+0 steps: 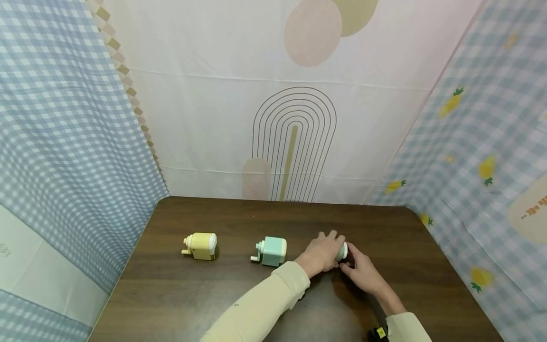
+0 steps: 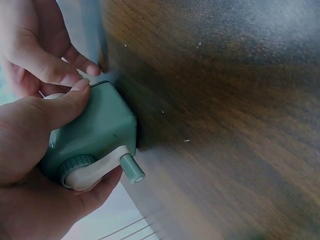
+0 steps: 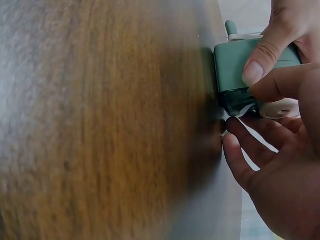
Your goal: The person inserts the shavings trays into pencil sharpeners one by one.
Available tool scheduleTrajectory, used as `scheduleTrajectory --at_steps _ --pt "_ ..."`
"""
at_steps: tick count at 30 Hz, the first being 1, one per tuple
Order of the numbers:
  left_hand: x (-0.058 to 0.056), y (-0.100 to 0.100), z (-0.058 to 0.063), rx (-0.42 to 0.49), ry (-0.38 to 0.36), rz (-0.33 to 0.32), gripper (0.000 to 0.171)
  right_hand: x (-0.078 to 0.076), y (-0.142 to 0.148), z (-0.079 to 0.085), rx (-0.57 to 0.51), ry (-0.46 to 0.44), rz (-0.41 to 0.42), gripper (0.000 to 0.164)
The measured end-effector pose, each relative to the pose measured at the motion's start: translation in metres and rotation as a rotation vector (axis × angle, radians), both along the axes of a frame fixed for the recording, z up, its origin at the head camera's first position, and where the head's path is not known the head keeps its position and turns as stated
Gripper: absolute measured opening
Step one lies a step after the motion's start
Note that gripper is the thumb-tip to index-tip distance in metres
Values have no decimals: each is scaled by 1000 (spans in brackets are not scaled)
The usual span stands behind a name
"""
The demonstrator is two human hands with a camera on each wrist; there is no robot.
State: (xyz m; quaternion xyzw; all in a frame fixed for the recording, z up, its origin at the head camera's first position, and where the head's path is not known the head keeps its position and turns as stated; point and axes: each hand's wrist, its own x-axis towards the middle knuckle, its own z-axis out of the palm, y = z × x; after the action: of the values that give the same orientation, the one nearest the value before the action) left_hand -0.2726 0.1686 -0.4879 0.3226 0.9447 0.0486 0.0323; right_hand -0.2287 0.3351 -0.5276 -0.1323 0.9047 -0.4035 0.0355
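Observation:
A green crank pencil sharpener (image 2: pixel 107 115) is gripped in my left hand (image 1: pixel 322 251), thumb over its body. Its pale crank arm and green knob (image 2: pixel 132 168) point away from the fingers in the left wrist view. My right hand (image 1: pixel 364 274) is at the opposite end and pinches the white front part (image 3: pixel 281 108). Between body and white front, a dark see-through section (image 3: pixel 239 101) shows in the right wrist view. Both hands are low over the right half of the brown table (image 1: pixel 273 304).
A mint crank pencil sharpener (image 1: pixel 274 251) stands left of my hands, and a yellow one (image 1: pixel 202 246) farther left. Both cranks face left. Behind the table hangs a white curtain (image 1: pixel 205 133); checked cloths (image 1: pixel 72 118) close off the sides. Tiny pale specks dot the tabletop.

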Motion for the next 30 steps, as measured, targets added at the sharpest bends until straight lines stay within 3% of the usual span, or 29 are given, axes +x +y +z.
scheduleTrajectory --at_steps 22,30 --pt "0 0 0 7 7 5 68 1 -3 -3 15 45 -13 56" --pt "0 0 0 6 -4 5 69 2 -4 -6 18 59 -20 63"
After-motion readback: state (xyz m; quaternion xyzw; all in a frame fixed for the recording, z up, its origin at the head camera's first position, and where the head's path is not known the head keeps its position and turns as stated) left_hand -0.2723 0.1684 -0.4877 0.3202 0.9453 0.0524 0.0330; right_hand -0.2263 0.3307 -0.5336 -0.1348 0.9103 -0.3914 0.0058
